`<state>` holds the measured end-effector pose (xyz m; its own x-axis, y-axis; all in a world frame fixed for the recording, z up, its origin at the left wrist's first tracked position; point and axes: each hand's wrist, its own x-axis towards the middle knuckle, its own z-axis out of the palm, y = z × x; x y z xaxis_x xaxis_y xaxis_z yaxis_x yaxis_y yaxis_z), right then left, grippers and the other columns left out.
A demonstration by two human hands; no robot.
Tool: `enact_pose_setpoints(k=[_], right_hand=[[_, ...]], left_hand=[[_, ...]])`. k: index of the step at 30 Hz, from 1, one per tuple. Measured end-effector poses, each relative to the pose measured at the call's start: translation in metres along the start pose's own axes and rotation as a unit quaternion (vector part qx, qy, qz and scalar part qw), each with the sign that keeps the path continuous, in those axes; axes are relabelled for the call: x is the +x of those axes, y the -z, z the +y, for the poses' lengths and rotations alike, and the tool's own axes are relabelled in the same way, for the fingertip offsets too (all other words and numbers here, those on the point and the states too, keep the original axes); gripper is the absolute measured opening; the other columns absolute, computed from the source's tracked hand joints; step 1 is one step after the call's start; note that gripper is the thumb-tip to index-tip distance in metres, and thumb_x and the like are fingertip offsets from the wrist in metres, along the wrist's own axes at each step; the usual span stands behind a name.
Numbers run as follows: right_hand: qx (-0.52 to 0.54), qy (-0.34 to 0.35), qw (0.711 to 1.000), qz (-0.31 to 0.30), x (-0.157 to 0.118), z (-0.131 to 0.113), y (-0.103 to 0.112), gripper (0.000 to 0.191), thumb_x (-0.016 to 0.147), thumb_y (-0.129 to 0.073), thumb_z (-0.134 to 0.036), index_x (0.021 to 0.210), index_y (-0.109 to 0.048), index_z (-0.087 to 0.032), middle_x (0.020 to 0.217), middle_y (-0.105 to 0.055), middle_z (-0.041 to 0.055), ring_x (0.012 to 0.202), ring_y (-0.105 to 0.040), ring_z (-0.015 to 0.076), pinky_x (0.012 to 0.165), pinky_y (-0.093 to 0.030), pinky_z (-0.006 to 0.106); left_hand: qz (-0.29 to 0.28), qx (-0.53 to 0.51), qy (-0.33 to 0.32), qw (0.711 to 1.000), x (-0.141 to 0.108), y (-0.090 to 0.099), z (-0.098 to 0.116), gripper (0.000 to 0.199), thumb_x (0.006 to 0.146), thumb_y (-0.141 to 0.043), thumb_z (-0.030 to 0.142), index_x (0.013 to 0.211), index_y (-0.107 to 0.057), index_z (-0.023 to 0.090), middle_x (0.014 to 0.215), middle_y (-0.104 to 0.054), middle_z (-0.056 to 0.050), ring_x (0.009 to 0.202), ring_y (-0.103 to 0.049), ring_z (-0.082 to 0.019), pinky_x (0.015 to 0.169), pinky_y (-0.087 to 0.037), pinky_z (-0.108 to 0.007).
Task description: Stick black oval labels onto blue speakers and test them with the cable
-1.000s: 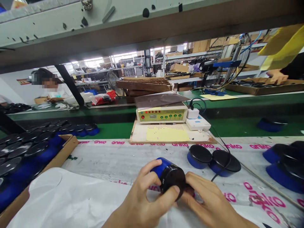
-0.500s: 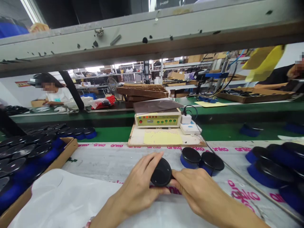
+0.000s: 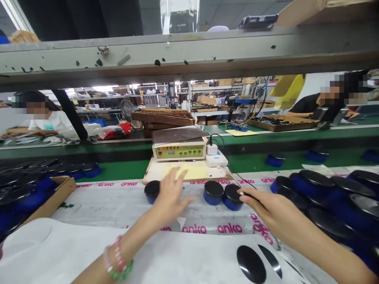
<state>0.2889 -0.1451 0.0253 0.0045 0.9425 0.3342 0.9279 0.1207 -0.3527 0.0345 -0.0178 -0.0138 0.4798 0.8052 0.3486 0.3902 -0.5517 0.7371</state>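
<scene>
Up close, the right hand (image 3: 268, 205) curls beside paired pieces (image 3: 213, 194), its grip unreadable; the left hand (image 3: 169, 199) spreads wide, empty, by a round blue-and-black piece (image 3: 151, 193) on the printed mat (image 3: 103, 201). Likely light, stiff, slick-topped: take the sides! Together half a second ago, both hands now stand apart.

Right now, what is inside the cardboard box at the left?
Round blue pieces with black tops fill the visible part of the cardboard box. Whatever lies beneath them is covered and cannot be seen.
</scene>
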Motion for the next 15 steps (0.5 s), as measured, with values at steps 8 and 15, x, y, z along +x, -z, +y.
enact_pose_setpoints(k=[8, 15], right_hand=[[0.030, 0.079, 0.996, 0.012, -0.023, -0.033, -0.002, 0.025, 0.096, -0.037, -0.026, 0.094, -0.061, -0.019, 0.079, -0.069, 0.0037, 0.068, -0.065, 0.0183, 0.057, -0.049, 0.027], [0.010, 0.207, 0.975, 0.081, -0.031, -0.070, 0.018, 0.025, 0.096, -0.038, -0.020, 0.079, -0.055, -0.021, 0.065, -0.057, -0.0006, 0.055, -0.055, 0.0137, 0.050, -0.041, 0.026]], left_hand=[[-0.136, -0.249, 0.025, 0.959, 0.025, -0.043, 0.044, 0.058, 0.070, -0.073, 0.048, 0.115, -0.056, 0.014, 0.115, -0.063, -0.014, 0.105, -0.060, -0.028, 0.091, -0.047, -0.042], [-0.204, -0.436, 0.064, 0.874, -0.027, 0.015, 0.078, 0.065, 0.066, -0.077, 0.052, 0.119, -0.056, 0.020, 0.115, -0.061, -0.009, 0.106, -0.056, -0.025, 0.087, -0.046, -0.032]])
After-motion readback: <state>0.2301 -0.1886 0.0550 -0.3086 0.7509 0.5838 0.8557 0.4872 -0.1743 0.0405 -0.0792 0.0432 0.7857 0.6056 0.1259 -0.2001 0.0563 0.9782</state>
